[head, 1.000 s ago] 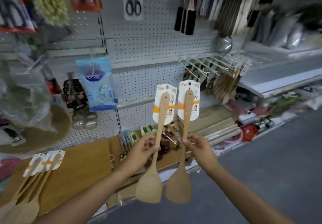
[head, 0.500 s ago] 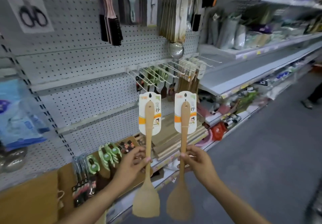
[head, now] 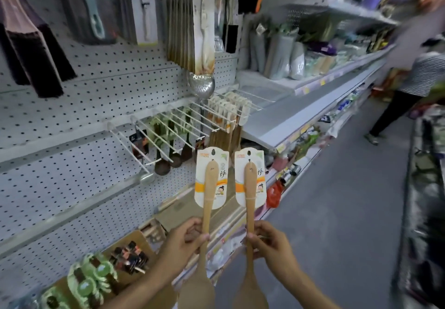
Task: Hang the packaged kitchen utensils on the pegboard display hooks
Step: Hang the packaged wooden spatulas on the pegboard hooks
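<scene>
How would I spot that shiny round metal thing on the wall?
Look at the white pegboard, just above its row of long white wire hooks. Under the brown packets hangs a metal strainer bowl; it alone is shiny, round and full of tiny holes.

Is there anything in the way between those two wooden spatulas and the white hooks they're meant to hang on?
Nothing visible. The left hand and right hand hold the spatulas below the hooks, open air between. Some hooks already carry ladles.
</scene>
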{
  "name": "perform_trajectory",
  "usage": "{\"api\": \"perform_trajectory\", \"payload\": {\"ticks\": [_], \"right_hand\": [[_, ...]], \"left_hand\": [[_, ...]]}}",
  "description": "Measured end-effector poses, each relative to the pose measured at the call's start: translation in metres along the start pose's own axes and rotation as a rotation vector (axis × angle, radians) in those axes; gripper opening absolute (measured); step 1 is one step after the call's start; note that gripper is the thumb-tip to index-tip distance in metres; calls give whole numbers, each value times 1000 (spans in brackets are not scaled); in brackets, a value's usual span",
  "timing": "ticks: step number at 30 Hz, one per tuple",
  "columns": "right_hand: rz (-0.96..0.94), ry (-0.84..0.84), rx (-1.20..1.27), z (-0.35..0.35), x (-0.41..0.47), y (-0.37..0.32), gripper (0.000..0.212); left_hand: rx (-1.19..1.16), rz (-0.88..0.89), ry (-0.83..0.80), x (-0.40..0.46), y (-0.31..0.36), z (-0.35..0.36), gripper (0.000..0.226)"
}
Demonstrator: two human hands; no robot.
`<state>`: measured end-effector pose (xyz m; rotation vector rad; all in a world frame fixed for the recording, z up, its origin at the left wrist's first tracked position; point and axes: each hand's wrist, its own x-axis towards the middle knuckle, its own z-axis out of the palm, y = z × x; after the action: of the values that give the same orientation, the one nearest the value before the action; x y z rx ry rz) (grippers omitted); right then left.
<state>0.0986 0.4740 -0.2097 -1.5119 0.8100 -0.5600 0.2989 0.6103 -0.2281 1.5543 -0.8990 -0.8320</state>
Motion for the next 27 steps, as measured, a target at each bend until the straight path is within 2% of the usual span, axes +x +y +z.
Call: {"api": "perform_trajectory", "payload": {"ticks": [7,10,14,27], "right_hand": [[-4,94,-16,-27,67,-6,9],[-7,98,-20,-40,94,-5,11],[-15,89,7,-62,133,-1,8],[49,-113,-49,-194,302,25,9]], "left_hand": [[-26,-30,-91,86,-1,14,2],[-36,-20,-94,112,1,23,9],[1,-5,-102,148,-3,37,7],[34,-122,78,276,7,143,8]]}}
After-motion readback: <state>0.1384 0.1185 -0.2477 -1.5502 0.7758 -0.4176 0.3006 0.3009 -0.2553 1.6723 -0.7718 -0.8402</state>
